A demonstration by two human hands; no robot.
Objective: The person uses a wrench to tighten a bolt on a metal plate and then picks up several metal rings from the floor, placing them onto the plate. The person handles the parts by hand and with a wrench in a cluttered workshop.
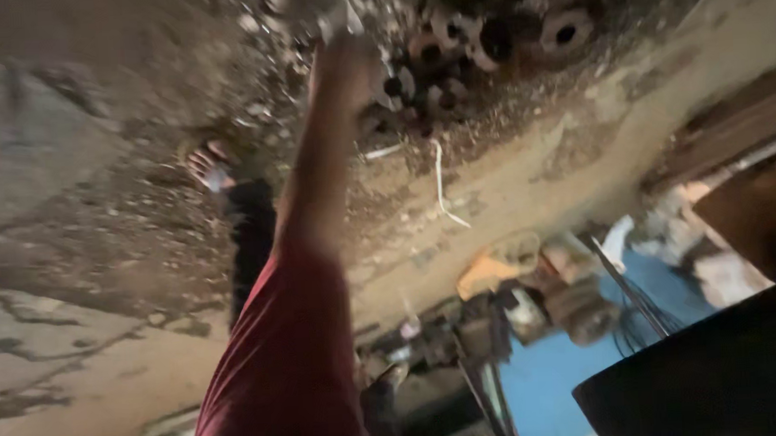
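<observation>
Blurrily, the head view shows one arm in a dark red sleeve (281, 374) reaching far out over the rubble-strewn concrete floor (67, 173), its hand (339, 35) at a heap of short rusty metal pipe pieces (485, 40); which hand it is, and whether its fingers are apart or clamped, I cannot tell. Leaning so far, the person might slip on the loose debris, or the pile could roll; no container shows clearly.

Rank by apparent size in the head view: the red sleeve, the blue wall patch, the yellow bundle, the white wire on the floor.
1. red sleeve, though nearness to the camera inflates it.
2. blue wall patch.
3. yellow bundle.
4. white wire, thinnest by far.
</observation>
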